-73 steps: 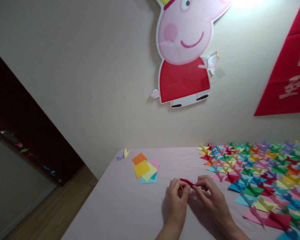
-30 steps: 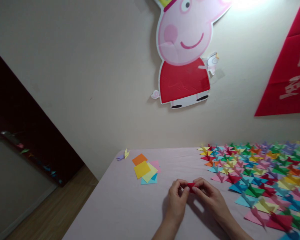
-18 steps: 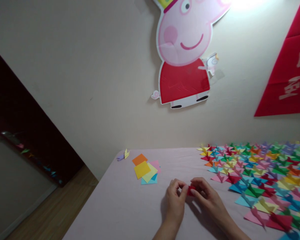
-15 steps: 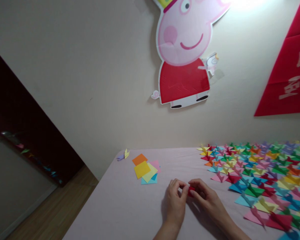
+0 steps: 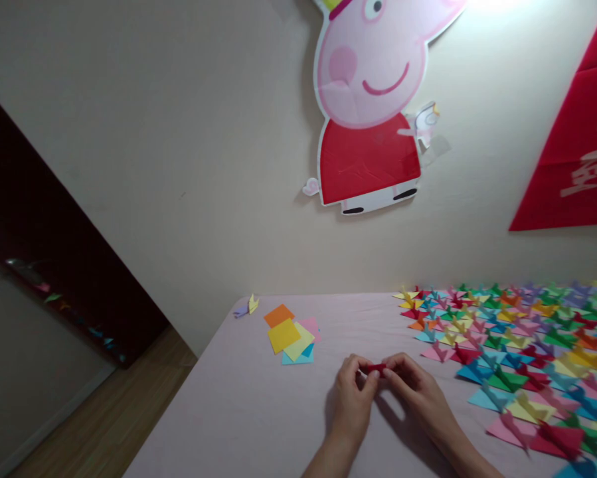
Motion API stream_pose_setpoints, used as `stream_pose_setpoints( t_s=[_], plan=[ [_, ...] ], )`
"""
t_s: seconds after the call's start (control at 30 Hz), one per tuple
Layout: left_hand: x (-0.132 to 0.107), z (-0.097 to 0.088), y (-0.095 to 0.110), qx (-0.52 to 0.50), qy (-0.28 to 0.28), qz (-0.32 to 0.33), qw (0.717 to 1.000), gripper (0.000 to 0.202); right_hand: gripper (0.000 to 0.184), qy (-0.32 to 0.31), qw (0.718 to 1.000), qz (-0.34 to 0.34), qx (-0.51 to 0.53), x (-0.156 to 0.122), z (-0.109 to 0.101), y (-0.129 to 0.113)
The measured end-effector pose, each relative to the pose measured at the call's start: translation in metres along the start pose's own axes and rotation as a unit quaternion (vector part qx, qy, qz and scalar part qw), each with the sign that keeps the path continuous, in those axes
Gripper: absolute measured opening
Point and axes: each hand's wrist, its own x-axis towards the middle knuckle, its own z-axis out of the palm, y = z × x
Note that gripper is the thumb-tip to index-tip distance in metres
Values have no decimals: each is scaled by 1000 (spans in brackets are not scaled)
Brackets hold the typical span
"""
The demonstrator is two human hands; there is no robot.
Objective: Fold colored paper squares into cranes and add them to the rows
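A small folded piece of red paper is held between my two hands, over the pink-covered table. My left hand pinches its left end between thumb and fingers. At the right end, my right hand grips it the same way, with the thumb on the near side. The fingers hide part of the paper, so its exact fold cannot be made out. Left of my hands lie loose square paper sheets in orange, yellow, pink and blue, partly overlapping.
Many folded paper cranes in mixed colours stand in rows along the table's right side. Two more folded pieces, yellow and purple, sit at the far left corner. A wall with a pig cutout rises behind the table.
The red paper now shows as a longer, wider strip between my fingers, where before only a small bit was visible. Both hands have shifted very slightly; the view has moved a little.
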Motion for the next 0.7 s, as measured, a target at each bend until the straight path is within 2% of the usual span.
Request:
stream_pose_setpoints(
  t_s=[0.2, 0.33, 0.43, 0.57, 0.7],
  plan=[
    [-4, 0, 6, 41, -32, 4, 999, 7, 36, -4, 998, -17, -53, -1, 0, -3],
    [-6, 2, 5, 39, -35, 20, 998, 8, 40, 32, 999, 13, -36, 1, -4, -4],
    [-6, 1, 8, 62, -33, 29, 997, 10, 42, 46, 998, 11, -42, 3, -5, -3],
    [-9, -6, 20, 135, -20, 14, 990, 11, 38, 39, 988, -37, -146, 3, -6, 0],
    [-21, -17, 27, 220, -31, 6, 975, 14, 24, -24, 957, -94, -275, -1, -1, 2]
  ],
)
